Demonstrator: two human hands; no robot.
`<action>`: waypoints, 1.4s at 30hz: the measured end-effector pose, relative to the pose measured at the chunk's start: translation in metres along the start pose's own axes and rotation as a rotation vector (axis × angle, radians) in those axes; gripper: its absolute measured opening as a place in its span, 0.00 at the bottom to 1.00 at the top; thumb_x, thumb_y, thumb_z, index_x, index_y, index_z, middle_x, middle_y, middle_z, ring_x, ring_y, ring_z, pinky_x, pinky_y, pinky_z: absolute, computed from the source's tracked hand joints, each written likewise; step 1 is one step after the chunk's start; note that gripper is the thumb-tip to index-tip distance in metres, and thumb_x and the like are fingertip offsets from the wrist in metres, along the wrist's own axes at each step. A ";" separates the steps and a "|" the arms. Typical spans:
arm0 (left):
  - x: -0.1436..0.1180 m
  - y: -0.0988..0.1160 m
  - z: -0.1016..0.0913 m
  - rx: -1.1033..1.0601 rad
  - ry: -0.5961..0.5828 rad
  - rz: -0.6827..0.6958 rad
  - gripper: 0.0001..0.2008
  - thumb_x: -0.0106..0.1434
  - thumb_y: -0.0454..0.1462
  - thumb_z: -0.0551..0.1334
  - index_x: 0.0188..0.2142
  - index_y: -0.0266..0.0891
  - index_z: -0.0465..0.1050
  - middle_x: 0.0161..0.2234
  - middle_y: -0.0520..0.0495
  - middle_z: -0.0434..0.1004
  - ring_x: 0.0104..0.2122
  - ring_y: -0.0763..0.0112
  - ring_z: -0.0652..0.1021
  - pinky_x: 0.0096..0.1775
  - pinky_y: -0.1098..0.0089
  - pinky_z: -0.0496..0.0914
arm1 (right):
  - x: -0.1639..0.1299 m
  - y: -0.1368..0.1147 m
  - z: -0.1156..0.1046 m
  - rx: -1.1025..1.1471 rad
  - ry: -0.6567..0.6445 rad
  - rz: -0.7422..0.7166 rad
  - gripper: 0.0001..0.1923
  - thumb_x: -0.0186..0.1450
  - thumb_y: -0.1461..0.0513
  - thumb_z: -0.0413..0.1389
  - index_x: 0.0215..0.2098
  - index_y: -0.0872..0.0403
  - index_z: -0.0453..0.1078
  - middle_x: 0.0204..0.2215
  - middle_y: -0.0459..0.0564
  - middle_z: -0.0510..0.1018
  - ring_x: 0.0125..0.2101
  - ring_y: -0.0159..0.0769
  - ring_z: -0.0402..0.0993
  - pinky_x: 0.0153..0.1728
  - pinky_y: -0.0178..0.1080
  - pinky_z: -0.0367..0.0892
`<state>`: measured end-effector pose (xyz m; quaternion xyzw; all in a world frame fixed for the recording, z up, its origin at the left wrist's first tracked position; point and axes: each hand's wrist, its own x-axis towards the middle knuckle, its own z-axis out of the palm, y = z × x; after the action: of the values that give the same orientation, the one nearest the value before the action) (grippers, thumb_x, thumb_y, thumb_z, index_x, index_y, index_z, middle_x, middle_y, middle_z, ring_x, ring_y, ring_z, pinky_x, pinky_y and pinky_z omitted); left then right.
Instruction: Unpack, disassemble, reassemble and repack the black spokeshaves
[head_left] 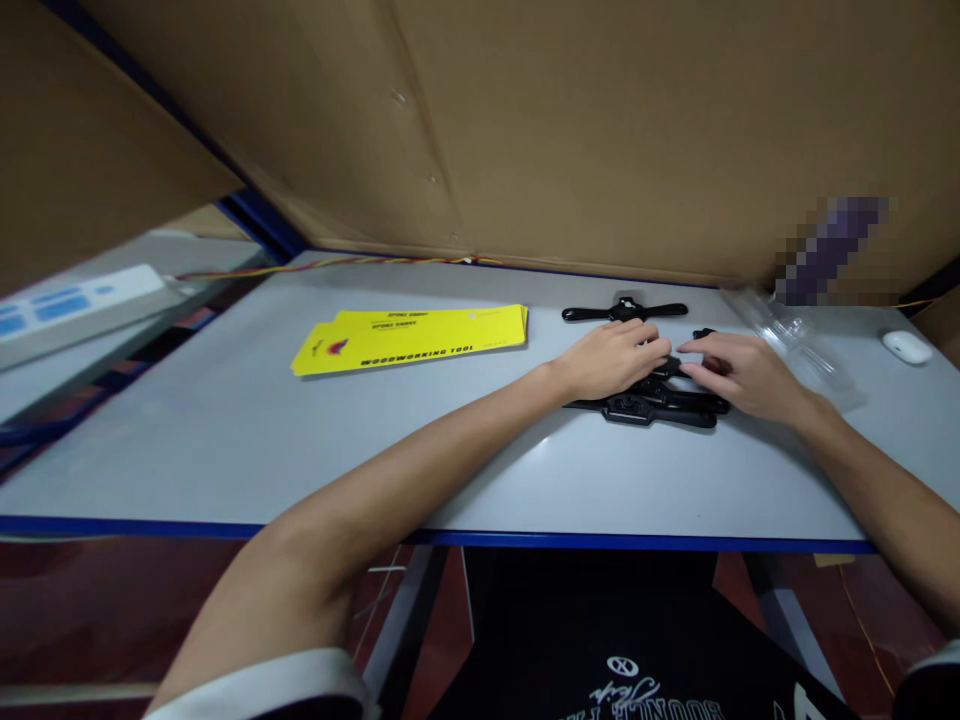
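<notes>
Tools (628, 410): black, two-handled; grouped right of the frame's centre, under and between the hands, on the grey table (480, 470).
Lone tool (618, 312): lies just above the left hand in the frame, lengthwise across; touching or apart, cannot tell.
Left hand (611, 358): palm down over the group, fingers together and slightly bent; whether they grip, cannot tell.
Right hand (750, 378): at the group's right end, thumb and forefinger a narrow gap apart; firm hold or light touch, cannot tell.
Handling: judged rigid, probably metal, rather heavy for their size; unlikely to break. Glossy finish may feel slick.
Hold: best by the slim handles at either end; wider middles may carry a blade, so fingers are better kept off.
Tool count: one alone, plus at least three in the group; overlap and fingers hide the exact number.
Yellow cards (420, 340): stacked left of centre, slightly fanned; at least two, exact number hidden.
Clear plastic (806, 350): right side, beside the right hand; pieces overlap, number uncertain.
White case (907, 347): one, far right.
Power strip (79, 310): one, left edge.
</notes>
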<state>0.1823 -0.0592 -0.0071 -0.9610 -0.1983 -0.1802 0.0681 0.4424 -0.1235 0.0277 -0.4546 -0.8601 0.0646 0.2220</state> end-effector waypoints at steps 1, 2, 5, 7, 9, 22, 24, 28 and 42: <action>0.000 0.000 0.001 0.015 0.014 0.015 0.20 0.84 0.40 0.44 0.53 0.38 0.73 0.48 0.38 0.80 0.46 0.58 0.79 0.48 0.61 0.72 | 0.000 -0.003 0.004 0.015 0.010 -0.037 0.17 0.77 0.53 0.54 0.47 0.51 0.83 0.29 0.50 0.80 0.29 0.41 0.73 0.34 0.44 0.65; 0.000 0.000 0.002 0.024 0.027 0.022 0.19 0.84 0.40 0.44 0.52 0.39 0.74 0.48 0.38 0.81 0.45 0.59 0.79 0.47 0.62 0.72 | 0.000 -0.005 0.007 0.026 0.027 -0.065 0.16 0.77 0.54 0.53 0.46 0.51 0.82 0.29 0.49 0.80 0.28 0.40 0.73 0.33 0.43 0.64; 0.000 -0.001 0.004 0.022 0.049 0.022 0.19 0.84 0.40 0.44 0.51 0.40 0.74 0.46 0.40 0.81 0.43 0.60 0.79 0.45 0.62 0.72 | -0.001 -0.008 0.013 0.053 0.073 -0.105 0.14 0.76 0.56 0.54 0.46 0.51 0.81 0.28 0.47 0.79 0.27 0.38 0.71 0.32 0.42 0.63; 0.000 -0.001 0.004 0.007 0.047 0.027 0.20 0.84 0.41 0.44 0.51 0.40 0.75 0.45 0.40 0.81 0.43 0.60 0.79 0.45 0.62 0.72 | -0.001 -0.009 0.015 0.061 0.067 -0.116 0.13 0.76 0.55 0.56 0.47 0.52 0.81 0.28 0.47 0.79 0.27 0.37 0.71 0.31 0.41 0.63; 0.000 -0.001 0.003 -0.023 0.036 0.032 0.20 0.84 0.42 0.45 0.52 0.40 0.75 0.45 0.40 0.81 0.44 0.59 0.79 0.47 0.62 0.72 | 0.000 -0.010 0.014 0.044 0.054 -0.115 0.13 0.77 0.56 0.54 0.45 0.51 0.81 0.29 0.48 0.81 0.27 0.38 0.72 0.32 0.42 0.64; -0.001 -0.007 0.004 -0.233 -0.053 -0.082 0.23 0.82 0.45 0.51 0.59 0.38 0.80 0.54 0.36 0.80 0.54 0.52 0.75 0.59 0.54 0.71 | -0.003 0.016 -0.043 -0.328 -0.082 0.261 0.17 0.74 0.54 0.51 0.40 0.50 0.82 0.35 0.55 0.86 0.33 0.47 0.79 0.34 0.44 0.60; -0.001 -0.008 0.004 -0.267 -0.069 -0.093 0.21 0.81 0.43 0.51 0.59 0.39 0.80 0.53 0.36 0.81 0.53 0.52 0.75 0.59 0.53 0.71 | -0.002 0.016 -0.044 -0.239 -0.093 0.325 0.15 0.73 0.54 0.53 0.40 0.49 0.81 0.33 0.52 0.86 0.31 0.45 0.78 0.34 0.44 0.61; 0.000 -0.009 0.004 -0.281 -0.087 -0.095 0.22 0.76 0.33 0.50 0.58 0.39 0.81 0.53 0.36 0.80 0.53 0.52 0.75 0.58 0.53 0.72 | -0.001 0.016 -0.044 -0.107 -0.144 0.422 0.12 0.71 0.55 0.54 0.36 0.50 0.77 0.28 0.49 0.85 0.27 0.40 0.77 0.33 0.43 0.63; 0.000 -0.007 0.004 -0.252 -0.078 -0.102 0.18 0.75 0.36 0.51 0.47 0.36 0.80 0.50 0.34 0.80 0.48 0.53 0.77 0.52 0.55 0.73 | -0.012 0.053 -0.042 -0.151 -0.309 0.309 0.13 0.76 0.55 0.55 0.34 0.49 0.73 0.27 0.52 0.82 0.27 0.45 0.75 0.31 0.46 0.62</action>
<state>0.1810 -0.0519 -0.0101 -0.9569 -0.2254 -0.1692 -0.0703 0.5065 -0.1064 0.0452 -0.5812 -0.8063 0.1021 0.0405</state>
